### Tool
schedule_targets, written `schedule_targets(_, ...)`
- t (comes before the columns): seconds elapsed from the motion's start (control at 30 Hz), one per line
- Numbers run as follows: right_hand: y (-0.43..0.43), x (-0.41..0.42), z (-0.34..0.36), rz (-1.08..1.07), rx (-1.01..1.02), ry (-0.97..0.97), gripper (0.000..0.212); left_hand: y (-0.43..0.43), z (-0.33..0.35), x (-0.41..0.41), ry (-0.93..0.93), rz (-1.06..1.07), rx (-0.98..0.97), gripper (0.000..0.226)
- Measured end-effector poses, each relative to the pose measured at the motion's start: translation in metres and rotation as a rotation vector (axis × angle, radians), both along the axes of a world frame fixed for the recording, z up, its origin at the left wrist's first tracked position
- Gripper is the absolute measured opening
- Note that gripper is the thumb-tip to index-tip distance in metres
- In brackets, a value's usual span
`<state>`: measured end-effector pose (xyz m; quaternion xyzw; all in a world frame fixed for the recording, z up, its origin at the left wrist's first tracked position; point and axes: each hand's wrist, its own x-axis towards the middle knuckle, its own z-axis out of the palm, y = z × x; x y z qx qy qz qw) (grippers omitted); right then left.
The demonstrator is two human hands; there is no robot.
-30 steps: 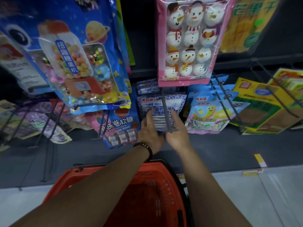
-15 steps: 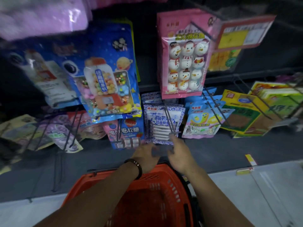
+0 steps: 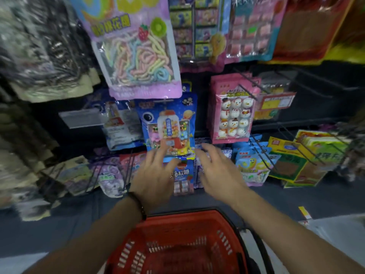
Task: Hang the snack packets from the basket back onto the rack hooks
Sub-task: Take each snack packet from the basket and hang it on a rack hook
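Both hands hover in front of the rack with fingers spread and nothing in them. My left hand (image 3: 156, 175), with a dark bead bracelet at the wrist, is just below the blue gumball-machine packet (image 3: 169, 125). My right hand (image 3: 219, 171) is to its right, in front of the blue-and-white packet, which it mostly hides. Between the hands shows a blue soft-candy packet (image 3: 181, 173). The red basket (image 3: 225, 234) sits below my arms; I see no packet inside its visible part. The frame is motion-blurred.
A pink snowman marshmallow packet (image 3: 234, 113) hangs right of centre, and a purple packet of pastel candy ropes (image 3: 136, 52) hangs above. Light-blue packets (image 3: 250, 163) and yellow-green packets (image 3: 308, 155) hang on wire hooks at the right. Blurred packets fill the left side.
Both hands have left the blue-and-white packet on its hook and lifted with fingers spread. The view has tilted upward, so higher rows of packets now show.
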<state>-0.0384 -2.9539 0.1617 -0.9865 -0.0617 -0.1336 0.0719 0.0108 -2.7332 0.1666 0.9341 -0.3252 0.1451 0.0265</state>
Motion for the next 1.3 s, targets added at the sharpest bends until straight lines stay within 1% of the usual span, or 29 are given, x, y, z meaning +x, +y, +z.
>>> schedule_targets(0.03,0.001,0.009,0.009,0.012,-0.103,-0.004,0.085,0.004,0.008,0.008,-0.024,0.051,0.047,0.068)
schedule_targets(0.07,0.001,0.018,0.016,0.030,-0.201,0.005,0.091,0.006,0.014,0.016,-0.041,0.082,0.081,0.074)
schedule_targets(0.13,0.000,0.035,0.023,0.080,-0.404,0.026,0.099,0.011,0.019,0.035,-0.090,0.104,0.155,0.076)
schedule_targets(0.2,-0.001,0.049,0.027,0.119,-0.546,0.027,0.100,0.015,0.017,0.051,-0.120,0.097,0.253,0.077)
schedule_targets(0.27,0.000,0.061,0.030,0.134,-0.602,0.018,0.096,0.019,0.014,0.065,-0.126,0.089,0.327,0.082)
schedule_targets(0.37,0.002,0.075,0.033,0.132,-0.632,0.014,0.094,0.025,0.007,0.078,-0.152,0.077,0.356,0.087)
schedule_targets(0.5,0.002,0.092,0.034,0.096,-0.619,-0.004,0.091,0.028,0.004,0.093,-0.162,0.088,0.384,0.091)
schedule_targets(0.73,0.001,0.117,0.037,0.071,-0.608,0.037,0.096,0.022,0.011,0.114,-0.116,0.095,0.374,0.081)
schedule_targets(0.87,0.002,0.122,0.039,0.076,-0.595,0.068,0.098,0.020,0.016,0.115,-0.069,0.128,0.406,0.085)
schedule_targets(1.0,0.005,0.113,0.047,0.087,-0.593,0.109,0.099,0.021,0.026,0.109,-0.007,0.124,0.432,0.081)
schedule_targets(1.17,0.013,0.082,0.077,0.128,-0.608,0.117,0.088,0.030,0.054,0.075,0.088,0.074,0.446,0.090)
schedule_targets(1.23,0.019,0.062,0.094,0.142,-0.611,0.126,0.083,0.035,0.070,0.053,0.124,0.072,0.413,0.085)
schedule_targets(1.3,0.026,0.041,0.114,0.164,-0.586,0.114,0.075,0.040,0.088,0.032,0.153,0.069,0.392,0.075)
